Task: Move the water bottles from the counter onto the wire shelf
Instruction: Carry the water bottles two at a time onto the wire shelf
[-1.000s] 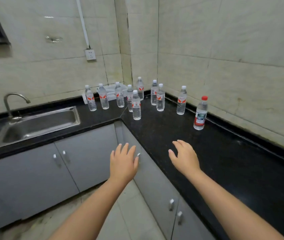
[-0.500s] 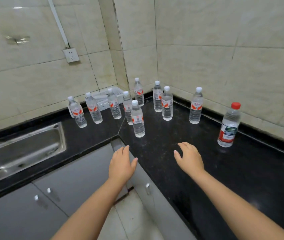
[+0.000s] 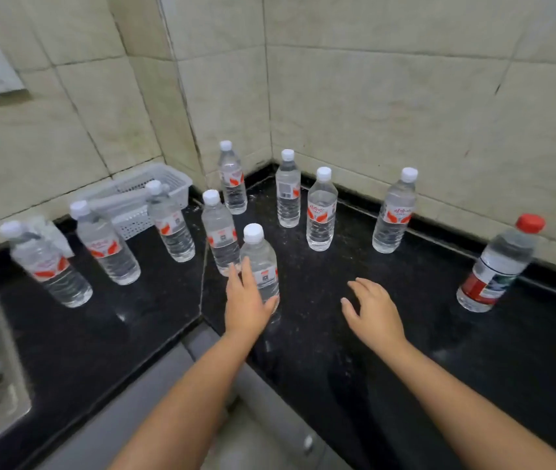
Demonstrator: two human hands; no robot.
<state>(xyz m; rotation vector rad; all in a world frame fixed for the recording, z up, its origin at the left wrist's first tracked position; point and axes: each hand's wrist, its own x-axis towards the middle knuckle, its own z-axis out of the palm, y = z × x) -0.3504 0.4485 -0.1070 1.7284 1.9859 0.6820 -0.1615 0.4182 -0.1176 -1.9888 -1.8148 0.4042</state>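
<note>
The left hand [image 3: 247, 300] has moved forward since half a second ago and now touches the nearest water bottle [image 3: 260, 266], fingers spread against its side, not closed round it. The right hand [image 3: 373, 310] hovers open over the black table [image 3: 337, 334], holding nothing. The bottle stands upright, white cap up, near the table's inner corner. Other bottles stand behind. Beige tiled walls meet beyond.
</note>
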